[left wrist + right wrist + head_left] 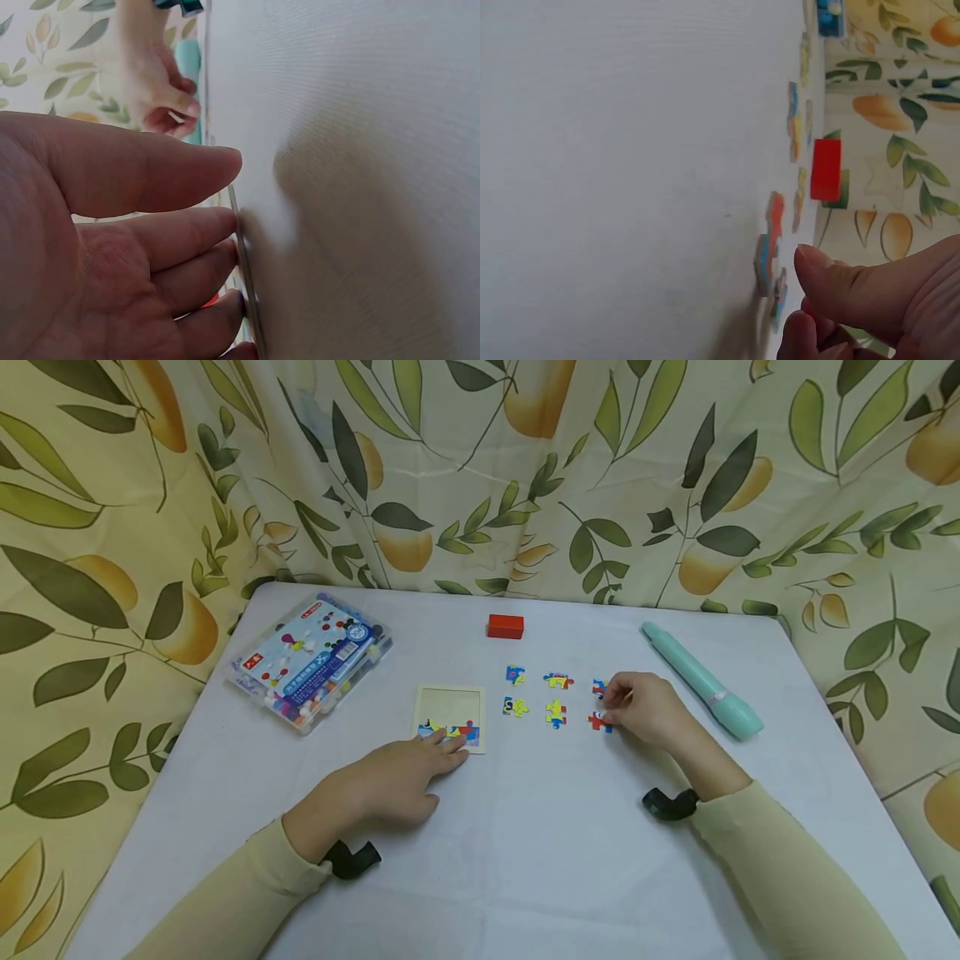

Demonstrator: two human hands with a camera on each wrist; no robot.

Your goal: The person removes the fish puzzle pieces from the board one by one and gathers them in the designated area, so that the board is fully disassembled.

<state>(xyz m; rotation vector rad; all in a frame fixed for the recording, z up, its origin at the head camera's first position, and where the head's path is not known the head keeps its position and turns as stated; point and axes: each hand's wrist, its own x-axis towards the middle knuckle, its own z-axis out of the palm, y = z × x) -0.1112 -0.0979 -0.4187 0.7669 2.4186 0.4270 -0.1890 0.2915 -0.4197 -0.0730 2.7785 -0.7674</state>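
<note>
Puzzle pieces (556, 712) are splashed with red, yellow and blue.
The curtain (465, 410) is patterned with green leaves (and orange fruit) on cream; the block (506, 627) is coloured red, the tube (693, 673) teal.

Under the fingers of the left hand (382, 781), the puzzle tray (450, 703) is showing matt, pale, wood-like material. Beyond that hand, to its left, the case (307, 660) is gleaming in clear, glossy plastic. Left of the right hand (648, 712), the puzzle pieces (556, 715) are presenting smooth printed faces; to its right, the turquoise tube (701, 681) is displaying smooth, plastic-like skin. Below both, white cloth (540, 852) is showing fine, matt weave.
</note>
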